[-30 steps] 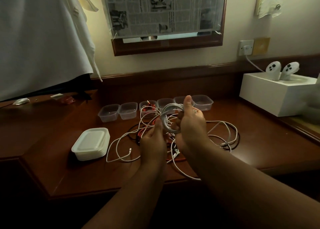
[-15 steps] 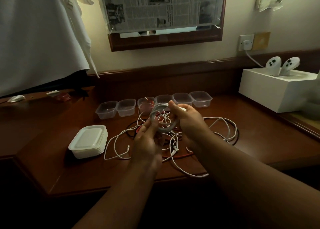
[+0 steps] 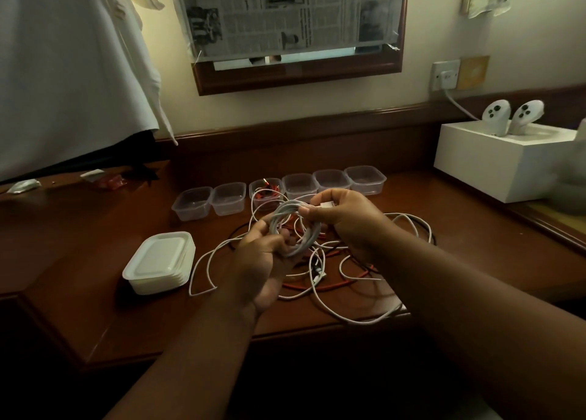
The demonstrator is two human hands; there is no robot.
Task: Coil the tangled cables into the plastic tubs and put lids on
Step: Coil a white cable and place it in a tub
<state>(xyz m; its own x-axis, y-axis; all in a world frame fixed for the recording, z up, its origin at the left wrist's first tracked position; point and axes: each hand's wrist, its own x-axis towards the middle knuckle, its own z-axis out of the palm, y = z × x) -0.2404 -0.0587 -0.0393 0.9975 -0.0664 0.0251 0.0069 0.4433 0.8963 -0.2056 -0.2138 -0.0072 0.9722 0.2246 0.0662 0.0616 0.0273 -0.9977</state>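
Newspaper (image 3: 285, 10) print on mirror unreadable; hands coil cable (image 3: 293, 226).

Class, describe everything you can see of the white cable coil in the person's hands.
The white cable coil is a thin, smooth cord wound into several round loops, held upright above the desk. The left hand grips its lower left side; the right hand pinches its upper right, with a white plug end at the fingertips. The tangled cables lie beneath it.
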